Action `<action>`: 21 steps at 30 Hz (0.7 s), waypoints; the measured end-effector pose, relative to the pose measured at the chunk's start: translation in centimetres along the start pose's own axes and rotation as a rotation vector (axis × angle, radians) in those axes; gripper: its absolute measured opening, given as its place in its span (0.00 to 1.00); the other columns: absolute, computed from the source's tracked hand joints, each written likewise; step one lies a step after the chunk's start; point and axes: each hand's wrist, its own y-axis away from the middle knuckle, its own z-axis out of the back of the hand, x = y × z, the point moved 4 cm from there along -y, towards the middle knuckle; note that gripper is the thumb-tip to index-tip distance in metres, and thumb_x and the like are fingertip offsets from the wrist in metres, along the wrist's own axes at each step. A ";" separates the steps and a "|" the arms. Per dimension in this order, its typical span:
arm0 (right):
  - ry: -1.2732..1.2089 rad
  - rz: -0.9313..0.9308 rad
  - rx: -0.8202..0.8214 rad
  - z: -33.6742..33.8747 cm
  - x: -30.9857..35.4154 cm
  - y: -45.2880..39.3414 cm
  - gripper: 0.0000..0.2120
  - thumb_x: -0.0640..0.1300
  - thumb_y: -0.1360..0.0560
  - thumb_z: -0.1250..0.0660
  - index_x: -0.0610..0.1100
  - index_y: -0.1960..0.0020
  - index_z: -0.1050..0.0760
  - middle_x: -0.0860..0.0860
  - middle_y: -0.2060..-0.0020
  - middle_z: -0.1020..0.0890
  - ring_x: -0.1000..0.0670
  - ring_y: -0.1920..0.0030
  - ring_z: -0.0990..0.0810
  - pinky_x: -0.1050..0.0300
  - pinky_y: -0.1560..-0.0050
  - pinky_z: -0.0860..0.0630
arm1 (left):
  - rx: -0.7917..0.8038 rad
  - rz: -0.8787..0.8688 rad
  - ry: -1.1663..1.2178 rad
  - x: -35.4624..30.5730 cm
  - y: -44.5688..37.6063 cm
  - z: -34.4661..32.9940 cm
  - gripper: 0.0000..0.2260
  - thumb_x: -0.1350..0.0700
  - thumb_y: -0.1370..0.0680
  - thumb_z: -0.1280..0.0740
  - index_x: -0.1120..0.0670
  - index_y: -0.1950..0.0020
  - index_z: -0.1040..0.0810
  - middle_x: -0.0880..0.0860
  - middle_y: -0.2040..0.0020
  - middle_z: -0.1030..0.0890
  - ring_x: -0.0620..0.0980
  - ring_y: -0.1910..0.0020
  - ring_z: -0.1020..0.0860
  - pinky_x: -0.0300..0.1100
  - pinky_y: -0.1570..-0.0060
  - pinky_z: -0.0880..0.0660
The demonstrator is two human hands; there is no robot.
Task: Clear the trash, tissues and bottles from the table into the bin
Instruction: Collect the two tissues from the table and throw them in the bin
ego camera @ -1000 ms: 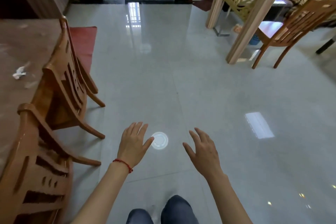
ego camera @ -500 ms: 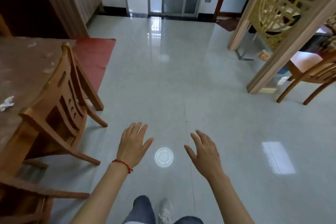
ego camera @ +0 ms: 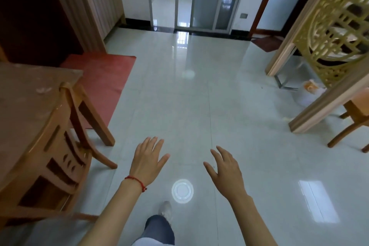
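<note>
Both hands out front over the tiled floor (ego camera: 229, 106), palms down, nothing carried. Left hand (ego camera: 146, 161) with fingers straight and spread, a red string bracelet (ego camera: 137, 181) at the wrist; right hand (ego camera: 225, 170) with fingers loosely fanned, grip released on both sides.

On the floor, a round clear plastic lid (ego camera: 182, 191), lying flat between the two forearms and nearer the body than either palm, just ahead of the forward shoe (ego camera: 165, 208). Being a flat disc, no long axis to line up with; edge pick from any side. About midway between the wrists, perhaps a shade closer to the left (hard to settle from this angle). Reaching it would likely call for a stoop and a pull back toward the feet, not a reach forward.

Off to the left, the bench (ego camera: 24, 94) behind a wooden chair (ego camera: 58, 156), well apart from both hands; only faint pale smears or scraps visible on the part in view, too blurred to name. No bottles and no bin plainly in sight; a whitish bag (ego camera: 308, 94) by the carved screen (ego camera: 329, 36) at far right, contents unclear. Task judged well short of done.
</note>
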 end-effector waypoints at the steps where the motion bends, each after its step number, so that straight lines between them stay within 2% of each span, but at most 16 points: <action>1: 0.000 -0.001 0.000 0.2 0.4 -1.8 0.24 0.56 0.23 0.42 0.46 0.31 0.35 0.48 0.29 0.34 0.48 0.29 0.37 0.53 0.31 0.40 | -0.001 0.003 -0.006 0.5 -1.6 0.5 0.33 0.36 0.27 0.59 0.52 0.27 0.43 0.53 0.25 0.41 0.53 0.25 0.47 0.48 0.28 0.49; 3: -0.016 0.002 -0.020 0.7 1.2 -5.3 0.24 0.56 0.23 0.41 0.46 0.31 0.34 0.48 0.29 0.34 0.48 0.29 0.37 0.53 0.31 0.40 | -0.020 -0.005 -0.015 1.5 -4.8 1.7 0.33 0.35 0.26 0.59 0.52 0.27 0.43 0.53 0.25 0.41 0.53 0.25 0.47 0.48 0.28 0.49; 5: -0.024 0.012 -0.038 1.1 2.2 -8.6 0.24 0.56 0.23 0.40 0.45 0.32 0.34 0.47 0.30 0.33 0.47 0.29 0.36 0.52 0.32 0.39 | -0.023 -0.015 -0.034 2.4 -7.6 2.8 0.42 0.31 0.32 0.69 0.52 0.27 0.43 0.53 0.25 0.41 0.53 0.25 0.47 0.49 0.28 0.48; 6: -0.017 0.019 -0.043 1.3 2.6 -10.2 0.24 0.55 0.23 0.40 0.45 0.32 0.34 0.46 0.30 0.33 0.47 0.29 0.36 0.52 0.32 0.39 | -0.022 -0.013 -0.040 2.8 -8.8 3.2 0.42 0.31 0.31 0.69 0.52 0.27 0.43 0.53 0.25 0.41 0.53 0.25 0.47 0.49 0.28 0.48; 8: -0.007 0.035 -0.048 1.5 3.3 -12.9 0.24 0.55 0.23 0.41 0.45 0.31 0.34 0.46 0.29 0.33 0.47 0.29 0.37 0.52 0.32 0.39 | -0.026 0.007 -0.034 3.8 -11.2 3.5 0.31 0.36 0.24 0.57 0.52 0.27 0.43 0.54 0.25 0.41 0.53 0.25 0.47 0.49 0.28 0.49; 10: -0.002 0.056 -0.043 1.7 4.0 -15.3 0.24 0.56 0.23 0.41 0.45 0.31 0.35 0.47 0.29 0.34 0.47 0.29 0.37 0.52 0.31 0.39 | -0.033 0.022 -0.013 4.5 -13.2 3.7 0.26 0.42 0.22 0.48 0.52 0.27 0.43 0.54 0.25 0.41 0.53 0.25 0.47 0.49 0.28 0.49; 21: -0.008 0.248 0.047 0.8 7.4 -29.2 0.24 0.55 0.23 0.40 0.44 0.32 0.33 0.45 0.30 0.33 0.45 0.30 0.36 0.50 0.32 0.39 | -0.096 0.219 0.022 8.8 -21.2 5.2 0.25 0.42 0.22 0.47 0.52 0.27 0.42 0.53 0.25 0.41 0.53 0.26 0.47 0.49 0.28 0.49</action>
